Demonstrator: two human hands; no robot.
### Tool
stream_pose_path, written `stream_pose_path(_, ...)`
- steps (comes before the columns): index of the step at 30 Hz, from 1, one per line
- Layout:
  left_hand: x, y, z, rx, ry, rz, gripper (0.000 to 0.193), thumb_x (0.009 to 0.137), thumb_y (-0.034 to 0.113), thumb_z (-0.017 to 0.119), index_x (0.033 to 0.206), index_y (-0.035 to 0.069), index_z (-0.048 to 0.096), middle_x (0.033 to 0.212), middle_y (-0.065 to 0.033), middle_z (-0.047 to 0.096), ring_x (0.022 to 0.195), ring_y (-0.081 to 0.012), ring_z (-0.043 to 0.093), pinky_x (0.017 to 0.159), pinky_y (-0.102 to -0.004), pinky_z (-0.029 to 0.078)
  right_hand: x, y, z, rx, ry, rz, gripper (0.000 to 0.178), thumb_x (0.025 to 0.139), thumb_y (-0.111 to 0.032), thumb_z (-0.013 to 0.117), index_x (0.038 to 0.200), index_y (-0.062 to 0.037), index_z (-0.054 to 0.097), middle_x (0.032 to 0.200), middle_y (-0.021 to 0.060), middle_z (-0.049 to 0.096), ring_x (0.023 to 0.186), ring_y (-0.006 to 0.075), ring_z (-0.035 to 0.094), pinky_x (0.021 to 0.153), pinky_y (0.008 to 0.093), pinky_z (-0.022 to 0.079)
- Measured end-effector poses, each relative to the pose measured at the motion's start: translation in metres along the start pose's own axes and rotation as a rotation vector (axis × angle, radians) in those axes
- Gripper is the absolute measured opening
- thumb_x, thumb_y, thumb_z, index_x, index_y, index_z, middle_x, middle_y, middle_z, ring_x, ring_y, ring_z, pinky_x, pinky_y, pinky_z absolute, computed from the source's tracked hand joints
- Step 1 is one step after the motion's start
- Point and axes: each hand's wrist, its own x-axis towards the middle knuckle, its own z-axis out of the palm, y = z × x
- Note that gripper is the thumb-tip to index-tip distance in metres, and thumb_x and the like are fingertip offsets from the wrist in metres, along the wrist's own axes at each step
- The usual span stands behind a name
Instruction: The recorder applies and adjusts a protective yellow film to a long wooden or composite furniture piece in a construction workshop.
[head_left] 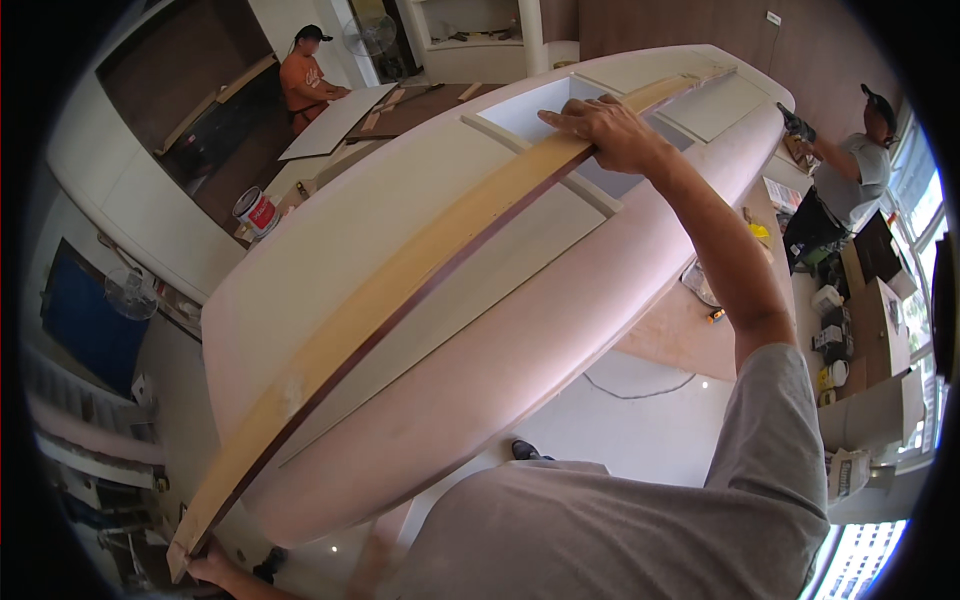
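A long yellowish wooden plank [400, 275] with a dark edge lies lengthwise over a large pale pink-and-white piece [520, 370] with rounded sides. My right hand [620, 135] is closed over the plank's edge beyond its middle, thumb and fingers around it. At the plank's near left end, which juts past the piece, my left hand [207, 563] grips it low down; some of those fingers are hidden. Beneath the plank, close to my right hand, is a rectangular opening [520, 118] framed by pale strips.
A person in an orange shirt [303, 80] works over a white panel [338, 120] at the back left. At the far right another person [850, 170] has a gloved hand against the piece's end. A paint can [256, 212] stands left; a cable [640, 396] crosses the floor.
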Motion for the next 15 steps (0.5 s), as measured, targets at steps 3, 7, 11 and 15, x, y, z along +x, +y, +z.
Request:
stream_pose_path(3, 0.020, -0.014, 0.017, 0.015, -0.101, -0.059, 0.049, 0.091, 0.013, 0.056, 0.132, -0.010, 0.044, 0.132, -0.0250, 0.052, 0.124, -0.0389, 0.049, 0.107, -0.0524, 0.040, -0.012, 0.017, 0.019, 0.003, 0.042, 0.109, 0.072, 0.071, 0.010, 0.062, 0.138, -0.0181, 0.057, 0.117, 0.0073, 0.062, 0.112, 0.0248, 0.060, 0.097, 0.0416, 0.044)
stream_pose_path(7, 0.050, -0.021, 0.014, 0.162, -0.271, -0.003, 0.051, 0.091, 0.014, 0.056, 0.133, -0.011, 0.043, 0.135, -0.0239, 0.051, 0.125, -0.0379, 0.048, 0.109, -0.0506, 0.038, -0.020, 0.009, 0.030, -0.147, -0.130, 0.338, 0.061, 0.074, 0.009, 0.058, 0.130, -0.0148, 0.063, 0.121, 0.0125, 0.062, 0.115, 0.0294, 0.059, 0.098, 0.0466, 0.041)
stream_pose_path(11, 0.007, -0.021, 0.097, -0.306, -0.176, -0.387, 0.053, 0.090, 0.014, 0.057, 0.134, -0.012, 0.043, 0.135, -0.0248, 0.050, 0.126, -0.0373, 0.048, 0.109, -0.0491, 0.039, -0.036, -0.036, 0.001, -0.102, 0.040, 0.421, 0.056, 0.077, 0.003, 0.061, 0.131, -0.0122, 0.062, 0.127, 0.0146, 0.061, 0.120, 0.0308, 0.057, 0.099, 0.0455, 0.041)
stream_pose_path(15, 0.029, -0.057, 0.044, -0.351, -0.495, -0.492, 0.054, 0.089, 0.015, 0.058, 0.135, -0.010, 0.043, 0.135, -0.0246, 0.052, 0.125, -0.0366, 0.051, 0.107, -0.0485, 0.042, -0.042, -0.154, -0.016, 0.028, 0.343, 0.355, 0.053, 0.079, -0.008, 0.070, 0.131, -0.0093, 0.061, 0.121, 0.0162, 0.063, 0.112, 0.0334, 0.061, 0.096, 0.0455, 0.044)
